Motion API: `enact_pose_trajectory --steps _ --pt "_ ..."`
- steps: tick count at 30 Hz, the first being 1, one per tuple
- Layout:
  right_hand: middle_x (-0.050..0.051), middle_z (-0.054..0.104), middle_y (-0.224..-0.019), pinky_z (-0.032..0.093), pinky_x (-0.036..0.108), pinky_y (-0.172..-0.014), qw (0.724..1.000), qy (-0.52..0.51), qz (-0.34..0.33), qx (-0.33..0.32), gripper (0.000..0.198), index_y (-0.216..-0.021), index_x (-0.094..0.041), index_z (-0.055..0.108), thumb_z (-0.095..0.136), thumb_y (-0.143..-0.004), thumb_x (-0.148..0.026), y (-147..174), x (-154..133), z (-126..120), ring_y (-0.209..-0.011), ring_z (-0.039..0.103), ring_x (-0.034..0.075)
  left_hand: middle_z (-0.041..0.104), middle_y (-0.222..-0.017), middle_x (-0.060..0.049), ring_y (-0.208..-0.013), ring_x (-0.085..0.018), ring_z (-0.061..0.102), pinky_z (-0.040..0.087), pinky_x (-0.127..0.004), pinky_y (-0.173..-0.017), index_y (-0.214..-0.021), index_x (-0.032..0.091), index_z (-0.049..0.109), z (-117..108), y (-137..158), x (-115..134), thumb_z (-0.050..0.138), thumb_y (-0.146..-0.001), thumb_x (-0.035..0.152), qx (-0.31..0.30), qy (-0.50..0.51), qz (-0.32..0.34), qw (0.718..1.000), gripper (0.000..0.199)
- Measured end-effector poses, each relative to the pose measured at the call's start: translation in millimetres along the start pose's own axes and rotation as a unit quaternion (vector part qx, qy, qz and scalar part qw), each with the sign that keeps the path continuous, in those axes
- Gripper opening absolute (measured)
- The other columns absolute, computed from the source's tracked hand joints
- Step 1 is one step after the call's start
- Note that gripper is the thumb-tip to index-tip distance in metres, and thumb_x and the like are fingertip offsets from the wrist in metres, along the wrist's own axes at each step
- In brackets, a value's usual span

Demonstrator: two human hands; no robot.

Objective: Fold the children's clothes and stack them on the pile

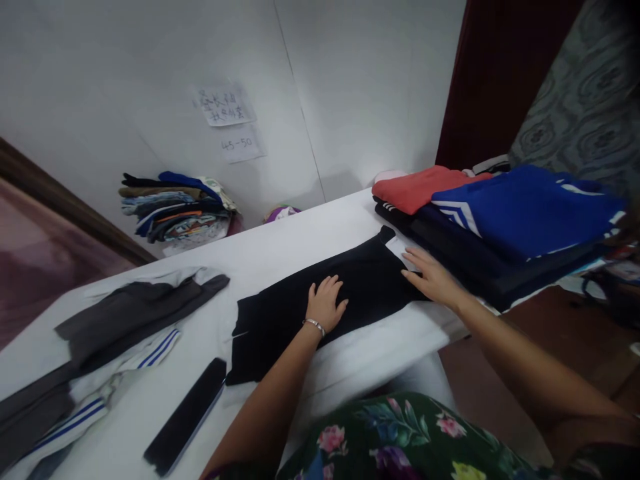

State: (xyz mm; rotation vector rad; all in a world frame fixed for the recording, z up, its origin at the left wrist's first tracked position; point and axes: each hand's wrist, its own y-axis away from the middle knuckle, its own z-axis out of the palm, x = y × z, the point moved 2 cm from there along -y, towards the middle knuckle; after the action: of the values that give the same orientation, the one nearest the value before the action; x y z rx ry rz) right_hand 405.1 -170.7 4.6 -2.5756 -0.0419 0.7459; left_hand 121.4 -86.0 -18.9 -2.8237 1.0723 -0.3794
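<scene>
A black garment [285,300] lies spread flat across the white table in front of me. A narrow black strip of cloth [187,413], possibly one of its sleeves, extends from its lower left corner. My left hand [325,305] rests flat on the middle of the black cloth with fingers spread. At the garment's right end, beside a small white patch [397,247], my right hand [433,275] touches the edge, its fingers stretched out and thumb apart. Neither hand grips anything that I can see.
Folded clothes, with a blue garment [530,207] and a red one [425,187] on top, are stacked at the right. A grey garment with white-and-blue striped sleeves [145,317] lies at left. Another clothes pile [180,207] stands beyond the table by the wall [350,87].
</scene>
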Motion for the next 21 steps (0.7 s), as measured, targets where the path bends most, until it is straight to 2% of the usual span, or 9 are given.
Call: enact_pose_trajectory --steps 2,4,7,9,11,16,19,21 --pt "0.009 0.038 -0.147 0.026 0.051 -0.111 0.998 0.020 -0.051 -0.019 0.053 -0.138 -0.024 0.046 0.044 -0.090 -0.046 -13.0 -23.3 14.1 -0.138 0.029 0.029 0.041 -0.146 -0.007 -0.137 -0.024 0.031 0.017 -0.054 -0.113 -0.131 0.023 0.047 -0.2 0.3 0.5 0.052 -0.087 0.033 -0.001 -0.002 0.001 1.000 0.046" --pt "0.009 0.032 -0.150 0.023 0.054 -0.111 0.993 0.047 -0.088 -0.064 0.055 -0.140 -0.025 0.043 0.040 -0.091 -0.050 -21.9 -38.7 33.8 -0.140 0.022 0.029 0.040 -0.147 -0.006 -0.138 -0.023 0.030 0.017 -0.054 -0.113 -0.132 0.023 0.046 -1.4 0.8 0.5 0.052 -0.087 0.035 -0.004 -0.002 0.002 1.000 0.047" --pt "0.009 0.035 -0.149 0.023 0.056 -0.109 0.979 0.091 -0.107 -0.150 0.056 -0.140 -0.027 0.042 0.038 -0.092 -0.054 -24.2 -43.1 66.9 -0.139 0.026 0.030 0.038 -0.148 -0.006 -0.139 -0.022 0.028 0.018 -0.052 -0.113 -0.135 0.024 0.044 -5.8 5.4 -1.7 0.051 -0.088 0.037 -0.027 0.009 0.008 1.000 0.049" --pt "0.010 0.037 -0.148 0.025 0.055 -0.108 0.972 0.112 -0.113 -0.173 0.056 -0.141 -0.027 0.041 0.037 -0.092 -0.055 -20.0 -37.7 83.3 -0.137 0.031 0.030 0.037 -0.149 -0.005 -0.140 -0.021 0.026 0.019 -0.051 -0.113 -0.137 0.024 0.042 -10.5 13.6 -7.3 0.050 -0.089 0.038 -0.041 0.017 0.007 0.999 0.051" --pt "0.011 0.036 -0.149 0.026 0.053 -0.108 0.971 0.122 -0.122 -0.164 0.057 -0.141 -0.026 0.040 0.035 -0.092 -0.055 -14.9 -30.5 92.3 -0.136 0.032 0.029 0.037 -0.149 -0.006 -0.140 -0.021 0.026 0.020 -0.051 -0.113 -0.138 0.025 0.041 -15.9 26.6 -17.9 0.050 -0.089 0.041 -0.047 0.016 -0.015 0.999 0.052" --pt "0.012 0.039 -0.146 0.028 0.054 -0.106 0.973 0.125 -0.140 -0.134 0.058 -0.140 -0.025 0.041 0.033 -0.092 -0.056 -10.8 -18.8 96.1 -0.135 0.035 0.029 0.044 -0.144 -0.008 -0.136 -0.024 0.034 0.020 -0.051 -0.113 -0.133 0.024 0.048 -30.7 70.2 -57.6 0.054 -0.087 0.043 -0.067 -0.021 -0.131 0.989 0.050" --pt "0.013 0.040 -0.145 0.028 0.056 -0.106 0.977 0.116 -0.134 -0.119 0.058 -0.139 -0.024 0.043 0.035 -0.091 -0.056 -11.6 -22.1 94.7 -0.135 0.034 0.030 0.047 -0.142 -0.008 -0.136 -0.025 0.035 0.021 -0.050 -0.113 -0.130 0.022 0.052 -45.2 93.0 -78.4 0.056 -0.086 0.042 -0.046 -0.050 -0.186 0.980 0.048" --pt "0.012 0.035 -0.149 0.024 0.057 -0.107 0.979 0.106 -0.142 -0.105 0.058 -0.138 -0.024 0.044 0.037 -0.090 -0.056 -10.4 -29.5 93.7 -0.138 0.028 0.031 0.047 -0.141 -0.009 -0.135 -0.027 0.035 0.024 -0.053 -0.111 -0.128 0.023 0.053 -55.5 106.2 -90.1 0.056 -0.086 0.041 -0.022 -0.070 -0.233 0.970 0.046"
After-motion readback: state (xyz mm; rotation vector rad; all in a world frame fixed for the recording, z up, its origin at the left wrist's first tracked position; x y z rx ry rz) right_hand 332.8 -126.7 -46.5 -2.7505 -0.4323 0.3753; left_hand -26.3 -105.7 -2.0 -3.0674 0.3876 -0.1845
